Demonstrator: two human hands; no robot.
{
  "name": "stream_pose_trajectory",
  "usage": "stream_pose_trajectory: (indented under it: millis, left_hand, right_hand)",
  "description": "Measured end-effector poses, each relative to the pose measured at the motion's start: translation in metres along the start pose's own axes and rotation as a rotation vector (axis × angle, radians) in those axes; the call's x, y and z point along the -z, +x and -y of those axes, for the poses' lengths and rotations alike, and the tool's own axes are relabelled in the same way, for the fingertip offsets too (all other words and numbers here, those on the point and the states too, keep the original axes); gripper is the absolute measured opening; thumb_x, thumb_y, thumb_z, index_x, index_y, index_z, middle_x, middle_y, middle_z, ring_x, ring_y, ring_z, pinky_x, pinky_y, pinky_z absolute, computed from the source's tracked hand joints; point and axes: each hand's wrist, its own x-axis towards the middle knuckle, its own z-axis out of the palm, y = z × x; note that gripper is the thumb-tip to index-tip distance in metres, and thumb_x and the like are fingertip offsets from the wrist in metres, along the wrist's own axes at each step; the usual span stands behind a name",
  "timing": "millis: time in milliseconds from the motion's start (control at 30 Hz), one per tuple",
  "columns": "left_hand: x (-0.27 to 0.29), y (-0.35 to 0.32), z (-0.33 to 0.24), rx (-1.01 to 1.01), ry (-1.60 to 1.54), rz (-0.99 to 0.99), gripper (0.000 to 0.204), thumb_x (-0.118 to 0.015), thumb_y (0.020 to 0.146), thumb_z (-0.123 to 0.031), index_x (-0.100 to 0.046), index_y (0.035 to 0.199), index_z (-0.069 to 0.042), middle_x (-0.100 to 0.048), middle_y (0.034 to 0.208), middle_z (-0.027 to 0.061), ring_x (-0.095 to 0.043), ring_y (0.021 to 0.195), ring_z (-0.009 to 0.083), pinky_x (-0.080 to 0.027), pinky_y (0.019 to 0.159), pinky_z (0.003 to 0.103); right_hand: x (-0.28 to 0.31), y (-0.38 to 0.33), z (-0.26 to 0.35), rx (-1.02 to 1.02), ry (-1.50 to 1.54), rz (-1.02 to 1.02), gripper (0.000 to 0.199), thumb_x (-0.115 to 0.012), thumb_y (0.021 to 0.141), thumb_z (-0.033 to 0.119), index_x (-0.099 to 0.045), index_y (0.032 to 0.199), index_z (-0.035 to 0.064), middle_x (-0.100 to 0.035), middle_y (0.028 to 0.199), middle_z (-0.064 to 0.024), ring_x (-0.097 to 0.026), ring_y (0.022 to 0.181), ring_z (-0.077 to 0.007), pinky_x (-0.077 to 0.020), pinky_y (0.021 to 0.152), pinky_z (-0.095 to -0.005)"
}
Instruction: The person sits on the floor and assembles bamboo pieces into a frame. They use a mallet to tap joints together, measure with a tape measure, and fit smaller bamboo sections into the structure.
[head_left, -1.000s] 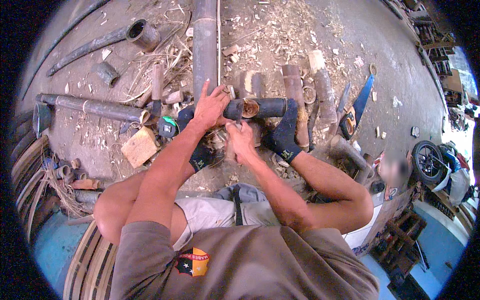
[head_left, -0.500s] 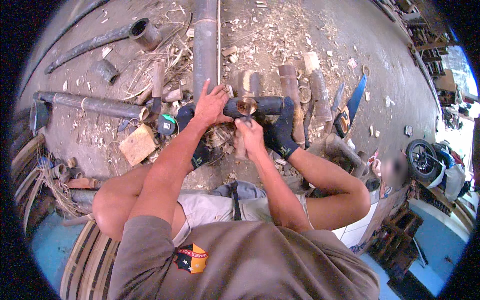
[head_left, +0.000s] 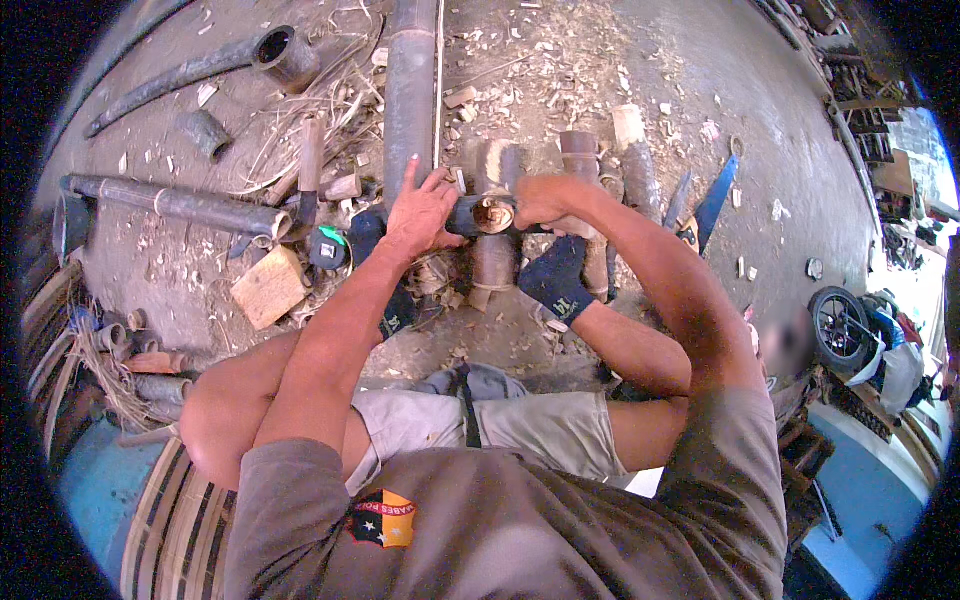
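A short dark bamboo tube [head_left: 466, 214] lies crosswise between my feet, which wear dark socks. A round hole [head_left: 493, 213] with a pale, rough inner wall opens upward in it. My left hand [head_left: 420, 212] clasps the tube left of the hole, thumb on the near side and fingers reaching over the far side. My right hand [head_left: 548, 203] is closed close to the hole's right edge; what it grips is hidden by the fingers. Underneath, an upright-lying bamboo section [head_left: 496, 264] runs away from me and props the tube.
A long thick bamboo pole [head_left: 412, 90] stretches away beyond my left hand. Wood chips litter the floor. To the left lie a wooden block [head_left: 271, 288], a tape measure [head_left: 328, 247] and a bamboo pipe [head_left: 180, 205]. A blue-bladed handsaw [head_left: 716, 202] lies on the right.
My right hand has moved from the near side of the hole to its right side, and the elbow has swung outward. My left hand has stayed in place on the bamboo tube.
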Motion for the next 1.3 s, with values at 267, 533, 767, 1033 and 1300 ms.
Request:
stream_pose_trajectory:
  millis: [267, 533, 767, 1033, 1300]
  left_hand:
    - [-0.002, 0.005, -0.001, -0.002, 0.021, -0.032, 0.088, -0.075, 0.072, -0.069, -0.061, 0.134, -0.009, -0.063, 0.138, 0.0070, -0.038, 0.148, 0.0243, -0.004, 0.125, 0.063]
    - [0.001, -0.005, -0.001, 0.025, -0.093, -0.058, 0.089, -0.050, 0.085, -0.081, -0.062, 0.138, -0.010, -0.063, 0.140, 0.0066, -0.040, 0.148, 0.0241, 0.000, 0.126, 0.062]
    - [0.002, 0.001, 0.000, 0.020, -0.125, -0.032, 0.086, -0.035, 0.095, -0.078, -0.060, 0.140, -0.010, -0.061, 0.144, 0.0068, -0.039, 0.148, 0.0230, -0.001, 0.125, 0.062]
    - [-0.006, 0.001, 0.000, 0.020, -0.165, -0.105, 0.079, -0.038, 0.097, -0.074, -0.066, 0.133, -0.009, -0.069, 0.131, 0.0087, -0.042, 0.146, 0.0239, -0.002, 0.125, 0.062]
    - [-0.002, 0.012, -0.007, 0.131, -0.293, -0.101, 0.072, -0.048, 0.096, -0.070, -0.073, 0.119, -0.007, -0.074, 0.120, 0.0121, -0.046, 0.142, 0.0274, 0.000, 0.124, 0.063]
  right_hand:
    - [-0.088, -0.021, 0.027, -0.166, -0.051, -0.342, 0.030, -0.067, 0.086, 0.026, -0.073, 0.103, 0.0018, -0.073, 0.094, -0.0284, -0.072, 0.087, -0.0455, -0.0590, 0.078, -0.0518]
    - [-0.129, -0.056, 0.056, -0.392, 0.923, -1.039, 0.043, -0.058, 0.100, 0.038, -0.054, 0.123, 0.0015, -0.071, 0.101, -0.0256, -0.072, 0.088, -0.0420, -0.0558, 0.080, -0.0555]
    - [-0.172, 0.015, 0.073, -0.145, 1.979, -0.669, 0.035, -0.057, 0.102, 0.040, -0.060, 0.100, 0.0053, -0.066, 0.073, -0.0112, -0.064, 0.053, -0.0251, -0.0551, 0.051, -0.0400]
    - [-0.185, 0.037, 0.071, -0.047, 2.281, -0.391, 0.035, -0.061, 0.100, 0.045, -0.058, 0.098, 0.0099, -0.063, 0.074, -0.0075, -0.061, 0.056, -0.0218, -0.0539, 0.052, -0.0388]
    - [-0.175, 0.055, 0.090, -0.143, 2.392, -0.596, 0.033, -0.059, 0.101, 0.043, -0.057, 0.093, 0.0107, -0.061, 0.071, -0.0072, -0.062, 0.057, -0.0234, -0.0530, 0.050, -0.0405]
